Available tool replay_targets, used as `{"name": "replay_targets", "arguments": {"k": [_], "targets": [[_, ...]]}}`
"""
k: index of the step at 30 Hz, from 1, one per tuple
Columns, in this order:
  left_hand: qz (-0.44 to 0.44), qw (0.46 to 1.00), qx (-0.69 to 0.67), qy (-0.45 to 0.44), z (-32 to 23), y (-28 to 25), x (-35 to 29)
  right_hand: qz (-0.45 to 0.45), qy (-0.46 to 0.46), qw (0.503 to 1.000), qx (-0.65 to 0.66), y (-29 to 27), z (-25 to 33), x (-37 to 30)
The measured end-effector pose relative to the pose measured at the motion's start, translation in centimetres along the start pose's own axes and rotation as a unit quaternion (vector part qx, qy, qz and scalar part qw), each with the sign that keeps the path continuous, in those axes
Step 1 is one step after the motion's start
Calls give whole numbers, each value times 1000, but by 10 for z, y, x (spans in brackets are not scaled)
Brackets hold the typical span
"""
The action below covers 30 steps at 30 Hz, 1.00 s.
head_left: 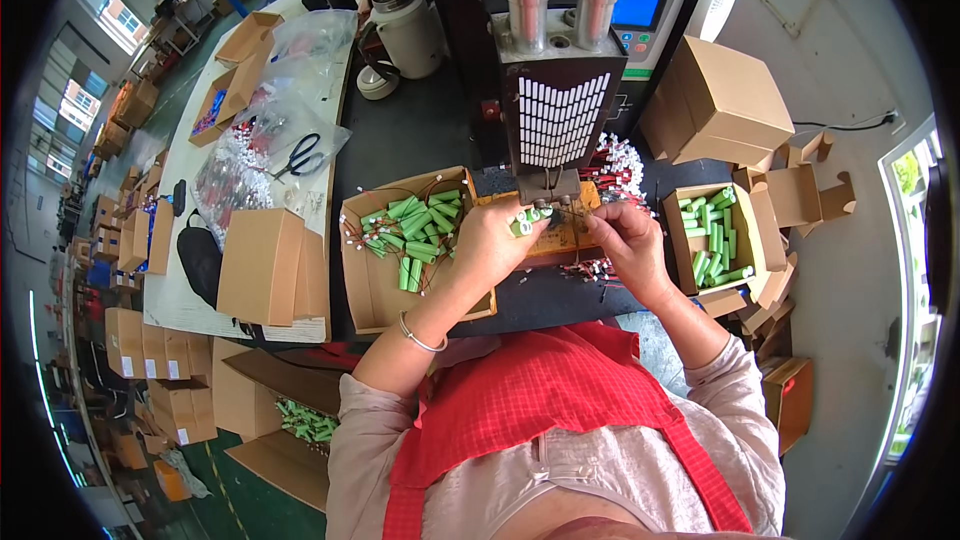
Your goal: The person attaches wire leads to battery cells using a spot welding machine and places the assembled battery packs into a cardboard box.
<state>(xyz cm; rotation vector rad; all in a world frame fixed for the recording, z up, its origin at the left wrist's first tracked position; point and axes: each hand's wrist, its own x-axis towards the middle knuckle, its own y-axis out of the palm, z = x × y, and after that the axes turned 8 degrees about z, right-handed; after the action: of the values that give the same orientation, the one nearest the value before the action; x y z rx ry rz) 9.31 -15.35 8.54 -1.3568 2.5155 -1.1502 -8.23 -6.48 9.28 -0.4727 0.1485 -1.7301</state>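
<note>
My left hand (pixel 492 243) is closed round a few green cylindrical battery cells (pixel 526 223), their pale ends facing the spot-welding machine (pixel 560 105). It holds them just under the machine's dark lower head (pixel 548 186). On the other side of that head, my right hand (pixel 634 248) has its thumb and forefinger pinched together close to the cells. What sits in that pinch is too small to make out. Behind and below the right hand lie bunches of thin wire leads with white connectors (pixel 618 165). An orange-yellow block (pixel 570 238) stands beneath both hands.
At left, an open carton (pixel 365 290) holds green cells with wires; at right, another box (pixel 745 240) holds loose green cells. Closed cartons (pixel 715 105) stand beside the machine. Scissors (pixel 300 155), plastic bags and a metal jug (pixel 408 30) are farther left.
</note>
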Motion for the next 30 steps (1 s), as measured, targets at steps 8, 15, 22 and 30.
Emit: {"name": "replay_targets", "arguments": {"k": [8, 15, 22, 30], "targets": [[9, 1000, -5, -5, 1, 0, 3, 14, -6, 999, -28, -2, 0, 1], [40, 998, -16, -49, -2, -2, 4, 16, -36, 996, -74, -3, -3, 1], [1, 999, -27, -20, -5, -5, -1, 46, 39, 998, 28, -6, 1, -3], [131, 858, -452, -208, -3, -24, -11, 97, 102, 981, 133, -5, 6, 3]]}}
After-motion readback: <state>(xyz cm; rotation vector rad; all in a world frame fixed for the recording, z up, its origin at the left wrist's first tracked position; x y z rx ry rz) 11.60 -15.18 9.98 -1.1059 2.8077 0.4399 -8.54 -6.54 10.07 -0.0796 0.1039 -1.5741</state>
